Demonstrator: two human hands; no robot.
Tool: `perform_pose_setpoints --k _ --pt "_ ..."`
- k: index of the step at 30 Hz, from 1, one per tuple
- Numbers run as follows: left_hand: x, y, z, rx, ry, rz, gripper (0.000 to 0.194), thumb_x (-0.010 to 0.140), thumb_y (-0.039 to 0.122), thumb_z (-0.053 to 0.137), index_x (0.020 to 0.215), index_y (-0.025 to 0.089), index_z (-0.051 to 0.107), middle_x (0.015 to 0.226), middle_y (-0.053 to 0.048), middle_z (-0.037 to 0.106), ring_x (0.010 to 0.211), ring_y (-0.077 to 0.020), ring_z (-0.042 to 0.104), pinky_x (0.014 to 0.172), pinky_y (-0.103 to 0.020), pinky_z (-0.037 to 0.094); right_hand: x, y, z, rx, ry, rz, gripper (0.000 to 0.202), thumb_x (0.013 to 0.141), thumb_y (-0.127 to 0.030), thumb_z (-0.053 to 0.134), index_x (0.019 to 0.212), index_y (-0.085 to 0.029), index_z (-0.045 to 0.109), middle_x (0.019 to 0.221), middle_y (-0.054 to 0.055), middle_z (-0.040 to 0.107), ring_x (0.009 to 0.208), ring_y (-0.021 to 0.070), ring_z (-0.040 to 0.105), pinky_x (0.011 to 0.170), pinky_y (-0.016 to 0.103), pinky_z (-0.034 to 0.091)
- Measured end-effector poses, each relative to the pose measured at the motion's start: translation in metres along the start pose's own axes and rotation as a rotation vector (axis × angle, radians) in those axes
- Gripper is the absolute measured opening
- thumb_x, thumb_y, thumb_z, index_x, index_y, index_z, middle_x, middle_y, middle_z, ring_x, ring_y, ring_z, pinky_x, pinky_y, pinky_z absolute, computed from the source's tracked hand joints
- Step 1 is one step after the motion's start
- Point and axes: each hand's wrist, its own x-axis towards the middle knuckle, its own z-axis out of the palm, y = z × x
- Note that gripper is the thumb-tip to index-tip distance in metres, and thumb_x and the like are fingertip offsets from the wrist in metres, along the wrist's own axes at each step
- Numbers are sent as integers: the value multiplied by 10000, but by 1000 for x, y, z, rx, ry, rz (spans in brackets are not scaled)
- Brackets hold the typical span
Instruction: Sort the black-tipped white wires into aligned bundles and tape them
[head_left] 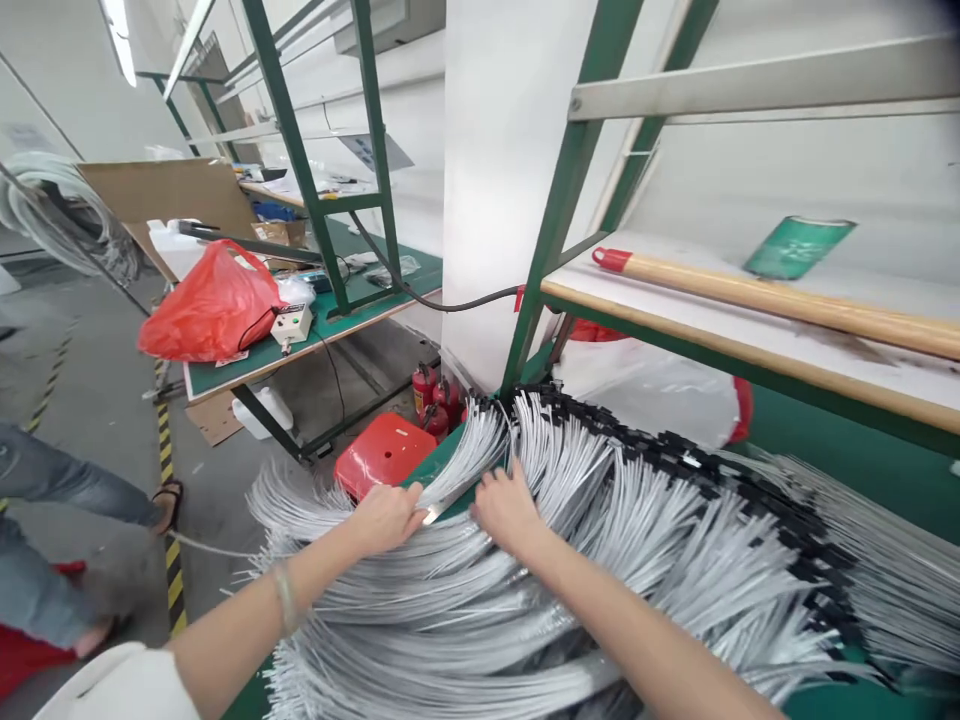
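Note:
Bundles of thin grey-white wires (pixel 442 590) with black connectors (pixel 682 455) along their far ends cover the bench in front of me. My left hand (pixel 386 518) is closed around a smaller wire bundle (pixel 472 447) at the left, which bends away toward the bench's left edge. Just to its right, my right hand (pixel 507 507) has its fingers curled low among the wires, between that bundle and the larger pile. Whatever lies inside its fingers is hidden. A flat silvery strip (pixel 450 497) shows between the two hands.
Above the wires, a shelf (pixel 825 385) carries a wooden pole (pixel 750 296) and a green cup-like object (pixel 799 247). A red stool (pixel 382 453) and fire extinguishers (pixel 435 395) stand beyond the bench. A red bag (pixel 217 305) lies on another table; a person's legs (pixel 67 480) are at left.

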Motion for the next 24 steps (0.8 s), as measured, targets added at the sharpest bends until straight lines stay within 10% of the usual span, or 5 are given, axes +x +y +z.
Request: perform_pose_setpoints --k 9,16,24 --pt "-31 2 -22 58 244 -58 276 895 328 212 855 170 434 621 -44 628 586 -201 621 484 -257 393 -25 32 -23 -175 -7 129 264 805 -163 441 860 -138 699 877 135 675 1004 296 470 970 532 132" --pt "11 42 -45 58 382 -53 274 882 354 266 882 162 461 635 -53 637 576 -204 627 442 -242 374 -54 39 -21 -145 52 169 275 803 -135 420 828 -125 694 848 149 660 984 292 463 951 517 173" --pt "10 34 -38 27 928 53 206 866 292 361 941 116 437 507 -12 567 451 -149 565 445 -231 391 -60 44 -16 -148 94 153 274 810 -127 402 867 -83 666 850 157 641 955 282 468 964 517 166"
